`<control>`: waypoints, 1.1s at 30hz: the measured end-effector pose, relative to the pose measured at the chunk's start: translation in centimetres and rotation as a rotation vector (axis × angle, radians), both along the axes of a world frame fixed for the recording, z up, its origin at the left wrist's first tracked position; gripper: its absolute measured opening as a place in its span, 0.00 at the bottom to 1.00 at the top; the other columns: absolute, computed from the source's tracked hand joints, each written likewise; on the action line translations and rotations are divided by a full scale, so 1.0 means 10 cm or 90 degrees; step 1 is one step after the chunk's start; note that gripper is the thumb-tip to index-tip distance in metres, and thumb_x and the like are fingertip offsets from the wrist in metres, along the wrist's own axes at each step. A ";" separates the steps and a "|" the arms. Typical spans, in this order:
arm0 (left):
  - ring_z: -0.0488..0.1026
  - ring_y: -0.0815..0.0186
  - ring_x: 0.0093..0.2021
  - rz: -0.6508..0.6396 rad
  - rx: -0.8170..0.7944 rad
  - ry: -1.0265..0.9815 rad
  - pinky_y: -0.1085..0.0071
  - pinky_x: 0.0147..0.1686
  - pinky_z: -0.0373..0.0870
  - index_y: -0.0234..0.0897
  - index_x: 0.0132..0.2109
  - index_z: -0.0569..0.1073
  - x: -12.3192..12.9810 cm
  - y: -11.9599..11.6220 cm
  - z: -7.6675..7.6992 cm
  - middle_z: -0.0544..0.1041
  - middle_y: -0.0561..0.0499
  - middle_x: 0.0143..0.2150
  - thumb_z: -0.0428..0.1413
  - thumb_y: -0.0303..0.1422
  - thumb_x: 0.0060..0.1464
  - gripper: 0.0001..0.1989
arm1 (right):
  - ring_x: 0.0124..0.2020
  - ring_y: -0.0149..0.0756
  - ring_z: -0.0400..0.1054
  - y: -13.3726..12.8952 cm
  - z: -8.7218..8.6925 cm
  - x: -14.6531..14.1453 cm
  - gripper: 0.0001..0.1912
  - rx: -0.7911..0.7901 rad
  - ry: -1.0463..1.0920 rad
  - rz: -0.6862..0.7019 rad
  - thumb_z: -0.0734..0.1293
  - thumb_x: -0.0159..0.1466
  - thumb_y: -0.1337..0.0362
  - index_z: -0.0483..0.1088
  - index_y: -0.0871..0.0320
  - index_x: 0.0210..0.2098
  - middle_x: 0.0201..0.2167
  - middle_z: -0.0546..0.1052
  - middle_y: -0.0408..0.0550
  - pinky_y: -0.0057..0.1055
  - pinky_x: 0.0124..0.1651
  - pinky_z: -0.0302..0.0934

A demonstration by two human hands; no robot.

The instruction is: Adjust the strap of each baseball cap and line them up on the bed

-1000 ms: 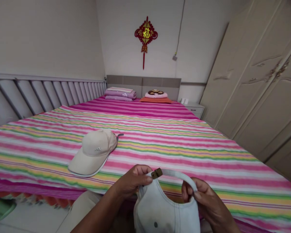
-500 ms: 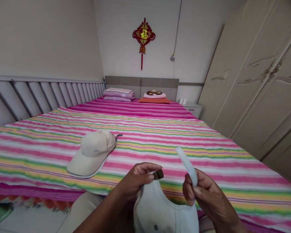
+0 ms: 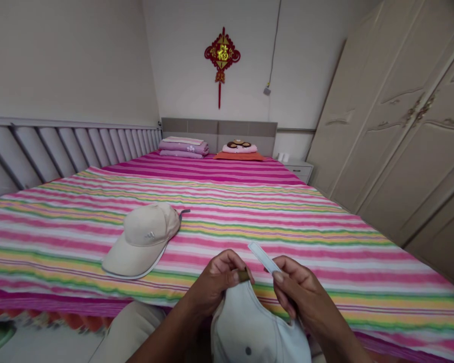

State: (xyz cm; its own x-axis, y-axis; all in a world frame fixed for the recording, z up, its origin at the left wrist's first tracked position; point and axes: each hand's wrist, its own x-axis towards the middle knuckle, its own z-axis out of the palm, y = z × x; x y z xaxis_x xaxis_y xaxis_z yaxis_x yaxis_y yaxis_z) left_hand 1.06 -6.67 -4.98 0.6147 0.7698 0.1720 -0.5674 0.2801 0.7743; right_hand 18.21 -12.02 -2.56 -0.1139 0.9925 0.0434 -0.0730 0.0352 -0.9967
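Observation:
A pale blue-white cap (image 3: 255,330) is held low in front of me, its back opening facing up. My left hand (image 3: 223,277) pinches the small brass-coloured buckle (image 3: 243,275) at one side of that opening. Between the thumb and fingers of my right hand (image 3: 297,287) is the cap's strap (image 3: 264,257), its free end sticking out up and to the left. The strap end and the buckle are apart, with a small gap between them. On the bed to the left lies a beige cap (image 3: 146,239), brim toward me, its dark strap end loose.
The bed carries a striped sheet (image 3: 196,196). Folded purple bedding (image 3: 183,147) and a pink folded item (image 3: 239,147) lie by the headboard (image 3: 245,132). A metal railing (image 3: 68,151) runs along the left, a wardrobe (image 3: 393,136) stands right, and a nightstand (image 3: 300,170) is behind.
My right hand has moved left with the strap, bringing its free end closer to the buckle. My left hand's fingers have curled more around the buckle.

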 end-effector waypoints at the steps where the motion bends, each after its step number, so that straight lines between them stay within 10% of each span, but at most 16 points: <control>1: 0.70 0.72 0.25 0.000 -0.005 0.004 0.78 0.26 0.63 0.34 0.31 0.69 0.00 0.00 -0.01 0.75 0.49 0.28 0.61 0.29 0.42 0.08 | 0.09 0.19 0.44 0.01 -0.01 -0.01 0.15 -0.005 0.006 -0.009 0.63 0.58 0.52 0.65 0.59 0.29 0.09 0.59 0.33 0.20 0.14 0.38; 20: 0.67 0.71 0.27 0.059 0.031 0.073 0.75 0.29 0.62 0.34 0.34 0.71 0.03 -0.03 -0.09 0.72 0.51 0.28 0.64 0.30 0.35 0.15 | 0.12 0.19 0.41 0.14 -0.02 -0.27 0.15 -0.049 0.030 -0.009 0.68 0.50 0.55 0.62 0.60 0.22 0.10 0.55 0.32 0.22 0.15 0.34; 27: 0.69 0.68 0.31 0.296 0.156 0.181 0.74 0.32 0.63 0.35 0.30 0.73 0.04 -0.07 -0.10 0.73 0.52 0.28 0.64 0.27 0.35 0.10 | 0.10 0.20 0.42 0.16 -0.07 -0.34 0.17 -0.068 0.076 -0.025 0.67 0.51 0.52 0.59 0.58 0.21 0.09 0.56 0.32 0.22 0.15 0.34; 33: 0.69 0.70 0.23 0.216 -0.053 0.127 0.76 0.23 0.61 0.33 0.30 0.73 0.03 -0.09 -0.11 0.76 0.49 0.25 0.65 0.34 0.34 0.13 | 0.09 0.19 0.38 0.13 -0.06 -0.31 0.17 -0.048 0.100 -0.043 0.64 0.56 0.52 0.60 0.58 0.21 0.06 0.54 0.31 0.23 0.15 0.32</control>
